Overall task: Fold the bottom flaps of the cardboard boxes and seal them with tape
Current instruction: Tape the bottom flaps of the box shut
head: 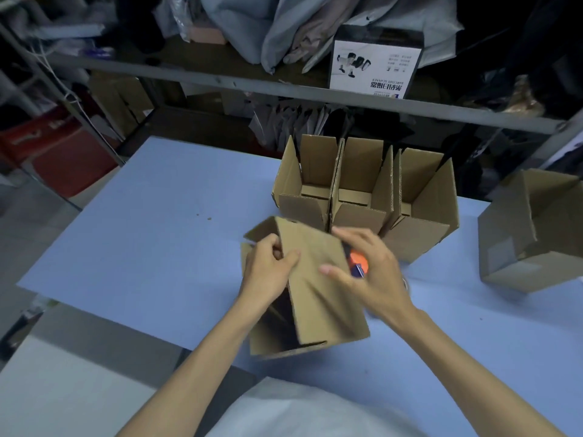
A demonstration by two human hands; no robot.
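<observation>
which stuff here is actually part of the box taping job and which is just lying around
Part of the job:
- box being folded, gripped by the left hand
- orange tape dispenser under the right hand
- three open boxes in a row behind
- larger box at the right, possibly

Just lying about:
- scanner package on the shelf
- grey bags
- red crate

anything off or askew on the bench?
Nothing damaged or spilled. The box in both hands is tilted mid-fold, as expected. A larger box sits skewed at the table's right edge, apart from the upright row.
</observation>
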